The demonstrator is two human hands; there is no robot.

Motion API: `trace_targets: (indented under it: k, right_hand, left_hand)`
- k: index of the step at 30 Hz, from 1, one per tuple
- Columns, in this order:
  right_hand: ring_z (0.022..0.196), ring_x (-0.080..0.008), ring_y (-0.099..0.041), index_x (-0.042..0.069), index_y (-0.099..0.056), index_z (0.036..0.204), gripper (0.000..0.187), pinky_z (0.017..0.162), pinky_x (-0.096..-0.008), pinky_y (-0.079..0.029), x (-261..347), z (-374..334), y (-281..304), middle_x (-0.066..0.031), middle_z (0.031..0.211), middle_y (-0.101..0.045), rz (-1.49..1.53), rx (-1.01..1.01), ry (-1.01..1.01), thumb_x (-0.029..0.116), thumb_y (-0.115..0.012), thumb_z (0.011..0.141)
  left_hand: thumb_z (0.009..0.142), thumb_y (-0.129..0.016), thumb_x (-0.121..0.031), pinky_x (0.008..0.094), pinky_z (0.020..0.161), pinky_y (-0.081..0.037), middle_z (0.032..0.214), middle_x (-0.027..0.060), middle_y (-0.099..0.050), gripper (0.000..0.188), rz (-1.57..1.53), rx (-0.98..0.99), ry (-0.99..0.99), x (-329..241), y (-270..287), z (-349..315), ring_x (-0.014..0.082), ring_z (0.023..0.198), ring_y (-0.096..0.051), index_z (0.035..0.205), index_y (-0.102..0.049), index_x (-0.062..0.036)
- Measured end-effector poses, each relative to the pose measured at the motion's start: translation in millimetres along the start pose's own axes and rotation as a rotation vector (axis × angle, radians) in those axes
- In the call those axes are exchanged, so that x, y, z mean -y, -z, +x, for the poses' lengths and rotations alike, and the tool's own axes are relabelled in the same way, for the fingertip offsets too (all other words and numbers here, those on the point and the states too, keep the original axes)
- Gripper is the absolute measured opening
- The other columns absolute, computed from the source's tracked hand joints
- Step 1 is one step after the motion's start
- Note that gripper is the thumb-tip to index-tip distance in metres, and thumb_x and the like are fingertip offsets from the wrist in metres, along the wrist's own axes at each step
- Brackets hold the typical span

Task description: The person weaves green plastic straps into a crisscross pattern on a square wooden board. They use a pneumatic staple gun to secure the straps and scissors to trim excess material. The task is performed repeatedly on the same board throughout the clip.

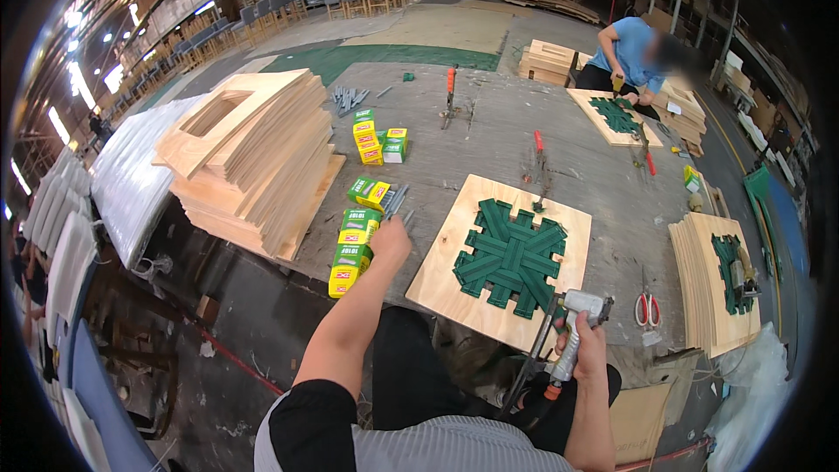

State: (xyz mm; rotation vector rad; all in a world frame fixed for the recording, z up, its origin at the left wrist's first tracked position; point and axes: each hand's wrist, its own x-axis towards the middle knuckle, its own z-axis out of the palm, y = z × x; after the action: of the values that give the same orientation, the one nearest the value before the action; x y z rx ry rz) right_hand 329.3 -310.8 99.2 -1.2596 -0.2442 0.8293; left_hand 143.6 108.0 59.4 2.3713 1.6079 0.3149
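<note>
My right hand (pixel 587 346) grips a silver pneumatic staple gun (pixel 584 304), with a hose at the lower end of its handle. The gun's nose is by the near right corner of a square plywood panel (pixel 437 275). Green webbing straps (pixel 509 253), woven across one another, lie over the middle of that panel. My left hand (pixel 391 243) reaches left of the panel, its fingers closed at the near ends of grey staple strips (pixel 396 199). Green and yellow staple boxes (pixel 351 249) stand in a row beside this hand; its fingertips are partly hidden.
Stacked plywood frames (pixel 262 162) rise at the left. More staple boxes (pixel 368 135) and loose strips (pixel 350 100) lie farther back. Red-handled scissors (pixel 648 309) and a clamp-like tool (pixel 539 157) rest on the table. Panels (pixel 699 288) are piled right; a co-worker (pixel 629 52) works at far right.
</note>
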Motion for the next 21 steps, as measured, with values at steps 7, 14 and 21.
trace_targets:
  k: [7,14,21]
  right_hand:
    - [0.061,-0.0184,-0.058,0.002,-0.055,0.135,0.062,0.052,-0.036,-0.047,-4,16,14,-0.015,0.112,-0.068,0.352,0.318,0.075,0.054,-0.057,0.103]
    - [0.057,-0.0155,-0.052,-0.003,-0.058,0.13,0.082,0.051,-0.0307,-0.043,1,31,3,-0.0086,0.102,-0.065,0.588,0.545,0.139,0.071,-0.054,0.095]
    - [0.056,-0.0142,-0.053,-0.002,-0.06,0.128,0.083,0.048,-0.0287,-0.041,0,23,25,-0.0134,0.102,-0.07,0.716,0.499,0.219,0.073,-0.055,0.094]
  left_hand:
    - [0.092,-0.072,-0.001,0.0265,0.066,-0.056,0.089,0.0056,-0.066,0.026,-1.134,0.245,-0.072,-56,10,-146,0.0131,0.077,-0.071,0.118,-0.067,0.0]
    - [0.09,-0.077,0.0,0.0238,0.069,-0.054,0.092,0.0038,-0.062,0.026,-1.054,0.204,-0.518,-133,65,-238,0.0105,0.076,-0.064,0.116,-0.073,-0.0024]
    - [0.088,-0.08,-0.004,0.0288,0.065,-0.055,0.096,0.0085,-0.062,0.03,-0.961,0.24,-0.677,-168,79,-265,0.0153,0.073,-0.065,0.117,-0.072,-0.002]
